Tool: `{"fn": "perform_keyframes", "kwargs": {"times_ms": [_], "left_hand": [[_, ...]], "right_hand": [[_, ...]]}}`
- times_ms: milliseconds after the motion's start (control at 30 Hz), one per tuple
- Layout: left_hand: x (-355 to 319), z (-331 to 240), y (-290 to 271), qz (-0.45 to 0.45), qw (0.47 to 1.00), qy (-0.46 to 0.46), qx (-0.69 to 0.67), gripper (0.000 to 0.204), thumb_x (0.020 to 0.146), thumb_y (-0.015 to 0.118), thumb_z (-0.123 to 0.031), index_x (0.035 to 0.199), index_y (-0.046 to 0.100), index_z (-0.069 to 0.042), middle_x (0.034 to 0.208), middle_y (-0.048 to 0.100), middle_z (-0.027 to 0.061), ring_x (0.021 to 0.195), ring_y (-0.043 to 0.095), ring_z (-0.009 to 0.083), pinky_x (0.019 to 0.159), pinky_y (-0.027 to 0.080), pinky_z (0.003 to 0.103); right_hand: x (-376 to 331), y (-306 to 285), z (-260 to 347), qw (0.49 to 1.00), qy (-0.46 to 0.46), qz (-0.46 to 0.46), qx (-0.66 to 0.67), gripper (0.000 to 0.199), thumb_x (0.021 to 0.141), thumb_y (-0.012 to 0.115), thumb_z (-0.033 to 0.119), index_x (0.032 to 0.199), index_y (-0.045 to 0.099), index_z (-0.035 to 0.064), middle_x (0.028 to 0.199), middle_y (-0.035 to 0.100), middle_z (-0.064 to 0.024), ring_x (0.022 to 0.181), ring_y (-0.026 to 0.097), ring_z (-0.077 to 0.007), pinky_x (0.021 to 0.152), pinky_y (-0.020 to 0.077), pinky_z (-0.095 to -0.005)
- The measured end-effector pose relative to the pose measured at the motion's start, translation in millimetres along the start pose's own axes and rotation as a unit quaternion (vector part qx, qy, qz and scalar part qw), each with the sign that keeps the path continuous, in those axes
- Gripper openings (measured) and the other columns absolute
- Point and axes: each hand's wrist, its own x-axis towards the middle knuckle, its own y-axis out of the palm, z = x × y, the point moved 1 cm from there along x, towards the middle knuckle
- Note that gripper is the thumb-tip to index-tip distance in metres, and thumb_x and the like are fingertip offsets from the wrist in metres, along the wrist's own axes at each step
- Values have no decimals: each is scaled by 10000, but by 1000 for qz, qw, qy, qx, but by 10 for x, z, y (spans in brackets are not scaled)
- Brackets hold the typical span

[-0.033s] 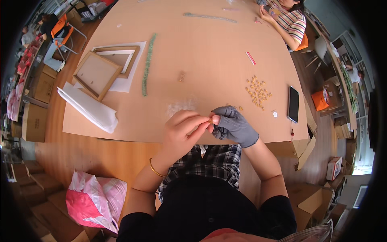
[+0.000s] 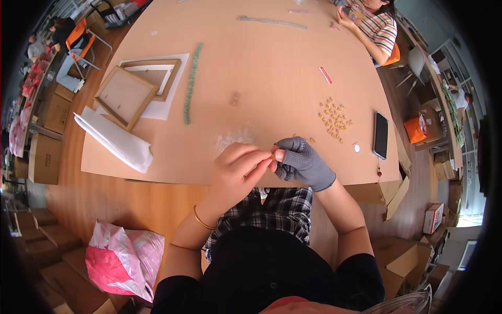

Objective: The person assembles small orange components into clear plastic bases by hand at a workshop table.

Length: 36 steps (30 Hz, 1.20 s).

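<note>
My bare left hand [image 2: 238, 170], with a gold bangle on its wrist, and my grey-gloved right hand [image 2: 303, 162] meet just over the near edge of the wooden table [image 2: 272, 63]. Fingertips of both hands pinch one small tan bead [image 2: 273, 155] between them. Several more such beads lie in a loose pile [image 2: 334, 119] to the right on the table. A crumpled piece of clear plastic [image 2: 234, 138] lies just beyond my left hand.
A green bead strand [image 2: 191, 83], two wooden frames [image 2: 125, 97] and a white folded sheet [image 2: 112, 138] lie at the left. A black phone [image 2: 380, 135] lies at the right. Another person [image 2: 374, 23] sits at the far corner. A pink bag [image 2: 123, 256] lies on the floor.
</note>
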Motion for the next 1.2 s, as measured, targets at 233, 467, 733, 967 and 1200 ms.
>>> {"fn": "perform_keyframes", "kwargs": {"times_ms": [233,467,733,967,1200], "left_hand": [[106,-61,-59,42,984,121,127,200,712,764,33,864,663,-48,897,596,59,716,623,248,609,512,343],[21,51,-33,9,978,143,153,229,688,762,21,872,644,-49,893,586,69,735,614,254,621,514,352],[-305,509,11,18,988,-29,151,171,717,722,18,848,634,-46,894,622,93,793,624,282,682,525,374],[-365,646,76,10,987,-37,154,171,712,712,9,840,625,-64,853,608,77,764,607,288,668,511,387],[-377,614,61,13,987,-42,156,170,714,706,14,834,622,-72,851,607,75,752,599,286,657,506,384]], "right_hand": [[13,-20,6,999,6,14,-47,223,954,674,228,939,709,9,781,675,-32,641,579,-87,569,445,-230],[120,-15,-114,997,13,15,73,227,960,669,221,1012,708,3,807,685,-37,651,594,-84,581,465,-220],[928,-612,-61,950,-136,-156,-235,185,959,648,143,1076,716,16,886,695,-40,719,640,-100,625,511,-223],[1845,-641,99,817,-158,-251,-495,145,874,652,157,943,746,72,827,713,-114,730,664,-200,722,533,-311],[1888,-520,189,818,-119,-231,-513,163,878,657,201,932,750,78,797,707,-86,733,661,-166,706,524,-308]]}}
